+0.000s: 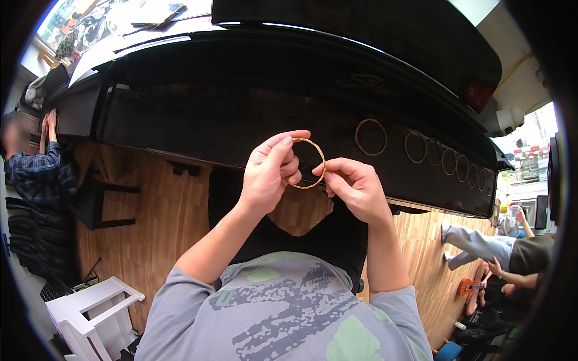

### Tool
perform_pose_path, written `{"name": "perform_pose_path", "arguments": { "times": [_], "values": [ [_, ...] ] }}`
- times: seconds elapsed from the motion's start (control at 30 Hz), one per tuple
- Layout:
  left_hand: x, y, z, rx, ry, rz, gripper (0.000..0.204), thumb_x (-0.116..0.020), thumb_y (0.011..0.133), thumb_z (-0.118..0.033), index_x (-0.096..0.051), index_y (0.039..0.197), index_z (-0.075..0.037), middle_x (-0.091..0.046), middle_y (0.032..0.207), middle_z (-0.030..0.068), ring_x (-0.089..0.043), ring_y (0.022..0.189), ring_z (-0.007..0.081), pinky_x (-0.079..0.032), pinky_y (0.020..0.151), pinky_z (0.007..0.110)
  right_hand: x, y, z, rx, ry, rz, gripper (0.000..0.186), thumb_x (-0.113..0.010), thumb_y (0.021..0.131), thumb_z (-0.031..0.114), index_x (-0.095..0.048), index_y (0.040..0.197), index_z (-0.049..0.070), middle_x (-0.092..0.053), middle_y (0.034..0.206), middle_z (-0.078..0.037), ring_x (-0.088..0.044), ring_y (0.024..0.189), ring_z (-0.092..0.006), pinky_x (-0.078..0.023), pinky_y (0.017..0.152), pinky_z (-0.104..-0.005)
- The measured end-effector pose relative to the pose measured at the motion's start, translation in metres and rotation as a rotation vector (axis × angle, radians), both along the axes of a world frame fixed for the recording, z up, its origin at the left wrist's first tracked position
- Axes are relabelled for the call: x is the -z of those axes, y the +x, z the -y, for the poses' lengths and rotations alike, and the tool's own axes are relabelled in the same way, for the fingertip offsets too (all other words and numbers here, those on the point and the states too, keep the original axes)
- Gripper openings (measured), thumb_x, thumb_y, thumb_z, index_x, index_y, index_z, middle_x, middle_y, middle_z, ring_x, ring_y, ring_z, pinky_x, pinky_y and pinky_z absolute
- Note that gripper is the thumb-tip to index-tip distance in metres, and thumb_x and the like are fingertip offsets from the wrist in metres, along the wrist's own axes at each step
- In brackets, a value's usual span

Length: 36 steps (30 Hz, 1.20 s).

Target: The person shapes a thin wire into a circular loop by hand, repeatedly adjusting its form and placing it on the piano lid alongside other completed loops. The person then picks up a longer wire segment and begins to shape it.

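Note:
My left hand (271, 165) pinches the upper left of a thin golden coiled loop, like wire or string (319, 147), its index finger lying along the top. My right hand (352, 186) pinches the same loop at its right side between thumb and fingers. The loop is held just in front of a glossy black piano (198, 114). To the right on the piano's dark surface lie several similar coils in a row, the nearest and largest one (384, 141) a little beyond my right hand and smaller-looking ones (406, 147) trailing toward the right edge.
At far left a person in plaid (33, 174) reaches to a dark keyboard, near a black seat (105, 207). A white stand (90, 307) is at lower left. At right are other people (509, 256) and an orange stringed instrument (465, 287) above the wooden floor (141, 234).

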<state>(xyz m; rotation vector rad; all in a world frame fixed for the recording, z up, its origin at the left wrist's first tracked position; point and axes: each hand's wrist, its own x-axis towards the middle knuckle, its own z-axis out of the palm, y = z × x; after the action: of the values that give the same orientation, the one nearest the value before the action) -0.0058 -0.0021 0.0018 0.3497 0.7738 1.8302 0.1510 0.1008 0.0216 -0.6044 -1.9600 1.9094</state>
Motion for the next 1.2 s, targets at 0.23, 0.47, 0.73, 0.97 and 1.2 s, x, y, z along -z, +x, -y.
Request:
{"name": "perform_pose_path", "arguments": {
  "times": [0.23, 0.47, 0.73, 0.97, 1.2],
  "values": [
    [0.009, -0.003, -0.005, -0.200, -0.103, -0.559, 0.022, -0.052, 0.098, -0.017, -0.065, 0.103, 0.001, -0.043, 0.057, -0.0072, -0.031, 0.048, -0.0005, -0.025, 0.043, 0.019, 0.007, 0.001, -0.003, 0.070, 0.071, 0.111, 0.017, -0.054, 0.092, 0.008, -0.065, 0.100, -0.003, -0.066, 0.080, -0.005, -0.061, 0.066, -0.0084, -0.049, 0.061, -0.0210],
    [0.013, 0.010, -0.008, -0.409, -0.094, -0.761, 0.022, -0.053, 0.098, -0.017, -0.066, 0.100, 0.000, -0.046, 0.058, -0.0083, -0.033, 0.049, -0.0021, -0.023, 0.042, 0.018, -0.001, -0.003, -0.002, -0.096, -0.360, 0.163, 0.015, -0.058, 0.093, 0.014, -0.055, 0.102, 0.002, -0.070, 0.091, -0.011, -0.069, 0.078, -0.0154, -0.053, 0.066, -0.0239],
    [0.013, 0.013, -0.007, -0.356, -0.112, -0.734, 0.024, -0.050, 0.099, -0.018, -0.064, 0.103, 0.002, -0.043, 0.057, -0.0073, -0.034, 0.047, -0.0008, -0.026, 0.042, 0.018, -0.003, -0.008, 0.009, 0.008, -0.122, 0.163, 0.012, -0.058, 0.093, 0.010, -0.056, 0.094, -0.002, -0.069, 0.086, -0.010, -0.068, 0.080, -0.0139, -0.054, 0.071, -0.0259],
    [0.010, 0.010, -0.005, -0.215, -0.093, -0.685, 0.028, -0.048, 0.100, -0.018, -0.062, 0.113, 0.002, -0.045, 0.060, -0.0061, -0.039, 0.052, 0.0008, -0.041, 0.051, 0.019, 0.006, -0.008, 0.005, 0.167, -0.065, 0.156, 0.011, -0.056, 0.092, 0.007, -0.059, 0.096, -0.003, -0.068, 0.083, -0.008, -0.066, 0.077, -0.0131, -0.055, 0.067, -0.0256],
    [0.015, 0.003, -0.008, -0.155, -0.030, -0.584, 0.028, -0.048, 0.100, -0.017, -0.060, 0.117, 0.001, -0.054, 0.068, -0.0035, -0.048, 0.061, 0.0017, -0.045, 0.058, 0.020, 0.004, -0.004, -0.001, 0.126, -0.133, 0.129, 0.013, -0.058, 0.093, 0.013, -0.061, 0.098, 0.001, -0.067, 0.088, -0.006, -0.065, 0.078, -0.0114, -0.053, 0.066, -0.0245]
  ]
}}
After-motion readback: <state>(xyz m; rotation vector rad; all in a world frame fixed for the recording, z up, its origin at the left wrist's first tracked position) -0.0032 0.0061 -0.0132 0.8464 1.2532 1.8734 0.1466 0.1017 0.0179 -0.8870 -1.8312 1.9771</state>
